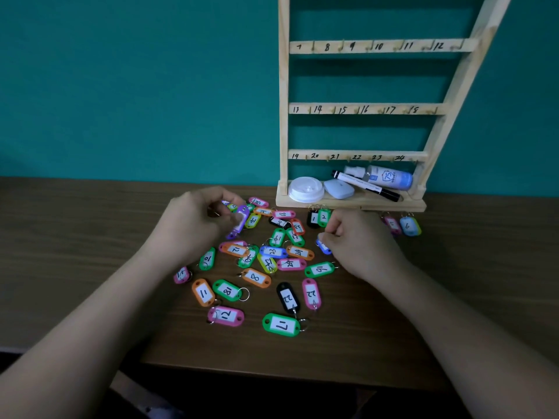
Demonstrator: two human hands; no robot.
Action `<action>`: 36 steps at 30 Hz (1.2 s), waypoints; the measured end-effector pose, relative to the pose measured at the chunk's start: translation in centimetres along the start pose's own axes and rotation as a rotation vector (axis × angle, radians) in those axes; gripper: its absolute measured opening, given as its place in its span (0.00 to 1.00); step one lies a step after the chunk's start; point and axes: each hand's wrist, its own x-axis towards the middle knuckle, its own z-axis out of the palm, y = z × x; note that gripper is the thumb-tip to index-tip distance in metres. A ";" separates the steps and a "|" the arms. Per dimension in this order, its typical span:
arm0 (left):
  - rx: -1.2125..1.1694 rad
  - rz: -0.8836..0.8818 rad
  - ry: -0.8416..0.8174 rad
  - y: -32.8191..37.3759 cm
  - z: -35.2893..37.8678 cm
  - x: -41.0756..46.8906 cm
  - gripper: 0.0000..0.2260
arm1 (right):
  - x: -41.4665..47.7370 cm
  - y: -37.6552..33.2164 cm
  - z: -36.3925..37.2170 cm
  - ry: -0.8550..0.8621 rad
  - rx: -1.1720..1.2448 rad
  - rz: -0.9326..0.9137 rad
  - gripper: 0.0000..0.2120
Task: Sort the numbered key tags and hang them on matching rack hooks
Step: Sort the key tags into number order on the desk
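Note:
Several coloured numbered key tags (257, 278) lie scattered on the wooden table (75, 237) between my hands. My left hand (193, 225) pinches a purple tag (240, 222) just above the pile's far left. My right hand (360, 240) grips a blue tag (323, 247) at the pile's right side. The wooden rack (363, 108) stands at the back right against the wall, its bars numbered 7 to 24, with bare hooks. A black tag 1 (313, 218), a green tag 2 (324, 217), a pink tag (392, 224) and a light blue tag 6 (408, 226) hang from the rack's base edge.
On the rack's base shelf lie a white lid (305, 189), a pale blue oval case (338, 189), a black-and-white marker (366, 186) and a spray bottle (387, 176). A teal wall stands behind. The table's front edge runs near my forearms.

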 end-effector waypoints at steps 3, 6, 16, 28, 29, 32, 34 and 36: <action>-0.061 0.003 -0.025 1.2 1.0 -0.7 0.06 | 0.3 -0.5 0.6 0.010 -0.028 -0.025 0.10; -0.112 0.016 -0.068 2.4 1.9 -1.3 0.04 | 0.2 -0.9 0.9 -0.007 -0.067 -0.047 0.11; -0.360 -0.012 -0.140 5.4 4.7 -2.7 0.02 | -1.4 -1.7 -2.0 -0.095 0.258 -0.108 0.14; -0.206 0.138 -0.118 5.6 7.4 -2.4 0.04 | -1.2 0.1 -3.5 -0.092 0.416 -0.096 0.02; -0.118 0.196 -0.113 5.4 7.6 -2.4 0.05 | -0.9 0.5 -3.5 -0.061 0.393 -0.061 0.02; 0.031 0.332 -0.102 5.1 8.5 -2.7 0.06 | -0.2 1.7 -3.2 -0.004 0.297 0.023 0.03; 0.073 0.373 -0.089 4.9 9.3 -3.0 0.06 | 0.1 1.9 -2.7 -0.007 0.216 0.051 0.03; 0.137 0.399 -0.070 4.5 10.1 -3.4 0.07 | 0.2 2.1 -2.3 -0.015 0.159 0.069 0.03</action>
